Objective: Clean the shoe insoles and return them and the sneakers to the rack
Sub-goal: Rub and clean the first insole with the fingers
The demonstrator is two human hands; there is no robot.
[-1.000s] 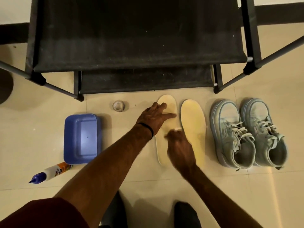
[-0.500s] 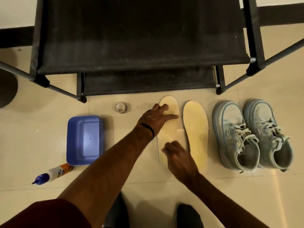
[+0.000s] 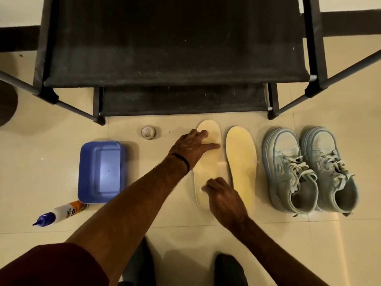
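1. Far left on the floor I see a glue-style squeeze bottle (image 3: 59,212) lying on its side, its body touching the near corner of a blue plastic tub (image 3: 101,172); a small roll of tape (image 3: 148,132) sits beyond the tub, near the rack (image 3: 175,58)
2. My left hand (image 3: 193,147) lies flat on the toe end of the left insole (image 3: 206,172), fingers straight and spread, pressing it to the tile and pinching nothing
3. My right hand (image 3: 224,197) is over the heel end of that same insole, fingers curled downward; I cannot tell whether it holds a cloth or only rubs with the fingertips, as that part is blurred
4. The right insole (image 3: 241,162) lies just beside the first, a little apart, untouched
5. The pair of pale sneakers (image 3: 309,170) stands at the right, side by side and touching, toes toward the rack, laces loose
6. I judge the insoles light, thin and floppy, likely to skate on the smooth tile, so pinning the toe while working the heel makes sense; to lift one I would take it by the long edge near the middle, so it does not droop
7. The sneakers look soft yet hold their shape; I would hook each by the heel collar
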